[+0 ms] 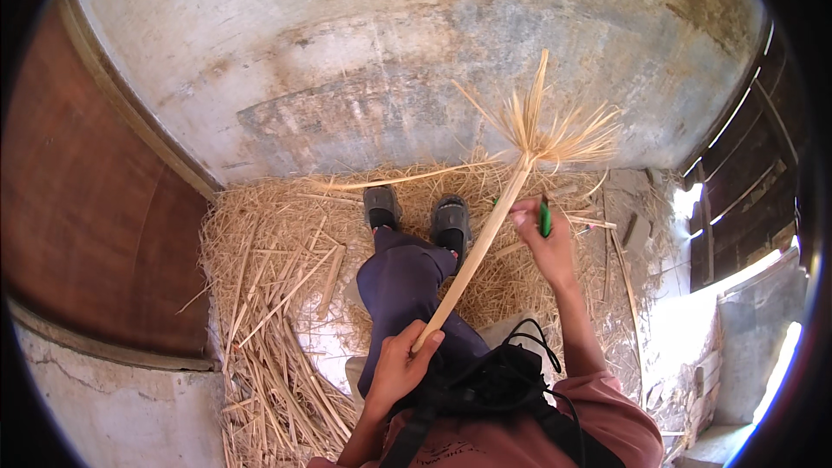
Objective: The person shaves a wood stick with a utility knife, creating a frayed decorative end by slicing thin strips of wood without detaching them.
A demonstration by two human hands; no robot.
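Note:
My left hand (pixel 404 362) is closed around the near end of a long, pale bamboo stick (pixel 477 262). The stick slants up and away to the right. A fan of thin curled shavings (pixel 555 134) spreads from its far end. My right hand (pixel 544 238) is closed on a green-handled tool (pixel 544 218), beside the stick just below the shavings. The tool's working part is mostly hidden, so whether it is a knife I cannot make out.
Straw-like shavings (pixel 511 295) cover the floor around my sandals (pixel 450 224). Many split strips (pixel 290 403) lie piled at lower left. A stained wall (pixel 416 78) rises ahead, a brown panel (pixel 104 208) stands left, and dark boards (pixel 754 156) stand right.

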